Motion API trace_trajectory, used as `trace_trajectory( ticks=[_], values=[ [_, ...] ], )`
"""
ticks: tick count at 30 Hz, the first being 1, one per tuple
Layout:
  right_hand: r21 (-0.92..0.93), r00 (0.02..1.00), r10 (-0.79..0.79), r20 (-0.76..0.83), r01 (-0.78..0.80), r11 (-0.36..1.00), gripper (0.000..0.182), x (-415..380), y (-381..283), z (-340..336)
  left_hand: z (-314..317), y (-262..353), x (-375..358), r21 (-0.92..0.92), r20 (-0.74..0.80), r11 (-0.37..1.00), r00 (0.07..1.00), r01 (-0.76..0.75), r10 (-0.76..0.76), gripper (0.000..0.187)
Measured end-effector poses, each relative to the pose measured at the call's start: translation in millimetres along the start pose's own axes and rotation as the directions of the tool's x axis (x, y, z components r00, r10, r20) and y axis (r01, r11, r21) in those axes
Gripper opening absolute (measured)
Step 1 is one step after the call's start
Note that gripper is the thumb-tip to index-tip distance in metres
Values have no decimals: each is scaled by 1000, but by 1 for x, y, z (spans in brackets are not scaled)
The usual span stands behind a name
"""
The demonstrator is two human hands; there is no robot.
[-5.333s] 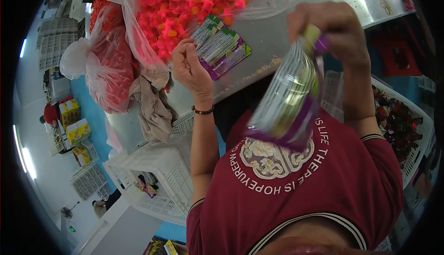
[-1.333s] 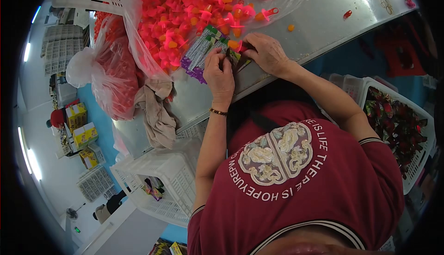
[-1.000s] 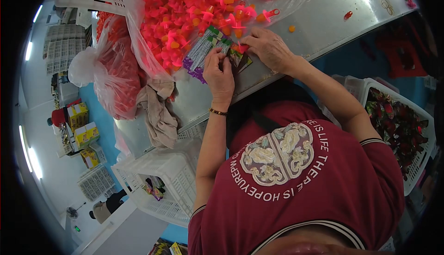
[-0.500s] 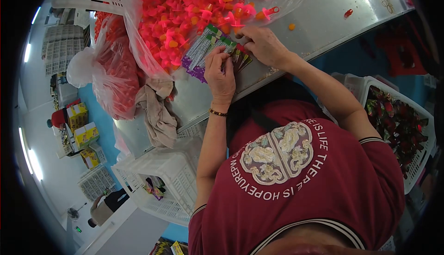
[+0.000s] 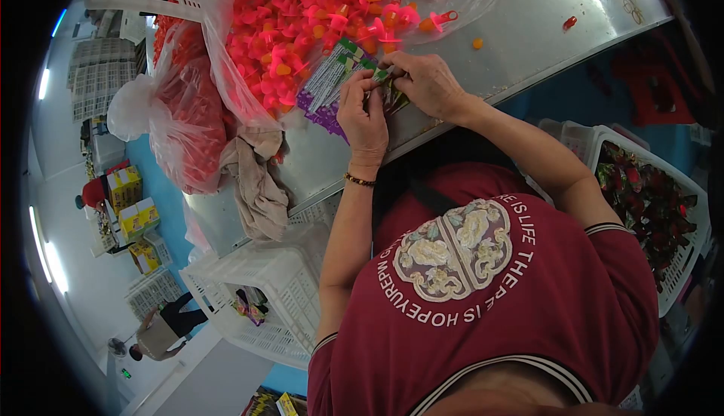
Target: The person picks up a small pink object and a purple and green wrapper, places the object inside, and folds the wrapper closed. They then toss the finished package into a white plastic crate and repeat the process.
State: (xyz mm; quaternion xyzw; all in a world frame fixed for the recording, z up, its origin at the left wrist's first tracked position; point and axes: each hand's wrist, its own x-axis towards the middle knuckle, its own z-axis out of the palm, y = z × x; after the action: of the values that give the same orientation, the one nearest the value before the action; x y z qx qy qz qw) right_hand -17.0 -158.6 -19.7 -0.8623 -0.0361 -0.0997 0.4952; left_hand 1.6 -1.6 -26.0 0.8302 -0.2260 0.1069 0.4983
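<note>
My left hand (image 5: 363,123), with a beaded bracelet at the wrist, has its fingers curled over a small stack of printed packets (image 5: 326,86) in purple, white and green. The packets lie at the table's near side. My right hand (image 5: 431,85) meets it, thumb and fingertips pinched at the upper right corner of a green-edged packet (image 5: 380,75). Whatever lies inside that pinch is mostly hidden by the fingers. Just beyond both hands spreads a big heap of pink pacifier-shaped candies (image 5: 302,20) with orange tips, on clear plastic.
Left of the heap sit a tied plastic bag (image 5: 185,122) of red pieces and a crumpled cloth (image 5: 256,182). A white crate (image 5: 279,288) stands below the table (image 5: 520,46). At right, a white basket (image 5: 682,257) holds dark red wrapped items. Another person (image 5: 162,333) is in the background.
My right hand has shifted slightly down and left, its fingers closing at the packet's corner. A red piece seen by its fingertips is now out of sight. The background person has moved.
</note>
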Motion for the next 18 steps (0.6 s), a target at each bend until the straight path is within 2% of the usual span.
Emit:
trace_trajectory(
  ticks=[4, 6, 7, 9, 10, 12, 13, 15, 16, 18],
  values=[
    [-13, 999, 29, 32, -29, 1000, 29, 3, -1, -2, 0, 5, 2, -26, -7, 1000, 1000, 12, -12, 10],
    [288, 986, 158, 50, -165, 943, 28, 5, 1, -1, -4, 11, 2, -227, -47, 949, 971, 220, -236, 8],
    [286, 986, 157, 50, -164, 944, 28, 5, -1, -3, -5, 9, 3, -229, -48, 949, 971, 219, -235, 8],
    [393, 940, 314, 132, -340, 854, 27, 6, -7, -6, -9, 6, 4, -166, -100, 971, 977, 169, -187, 6],
    [393, 940, 312, 135, -340, 854, 27, 5, -7, -3, -9, 8, 3, -165, -103, 971, 977, 171, -189, 6],
    [220, 982, 166, 93, -182, 958, 28, 5, -8, 2, -8, 13, 2, -4, -45, 1000, 999, 12, -12, 7],
    [222, 983, 160, 91, -177, 959, 28, 7, -8, 1, -9, 13, 2, -1, -48, 1000, 999, 7, -7, 7],
    [167, 947, 181, 266, -231, 959, 30, 10, -6, -7, -11, 11, 0, -42, -97, 999, 995, 28, -32, 6],
    [166, 947, 176, 267, -225, 960, 30, 10, -8, -10, -12, 11, 1, -41, -103, 999, 994, 25, -29, 6],
    [363, 931, 194, 308, -304, 881, 28, 6, -13, -14, -15, 12, 2, -67, -162, 994, 982, 90, -100, 6]
  ],
)
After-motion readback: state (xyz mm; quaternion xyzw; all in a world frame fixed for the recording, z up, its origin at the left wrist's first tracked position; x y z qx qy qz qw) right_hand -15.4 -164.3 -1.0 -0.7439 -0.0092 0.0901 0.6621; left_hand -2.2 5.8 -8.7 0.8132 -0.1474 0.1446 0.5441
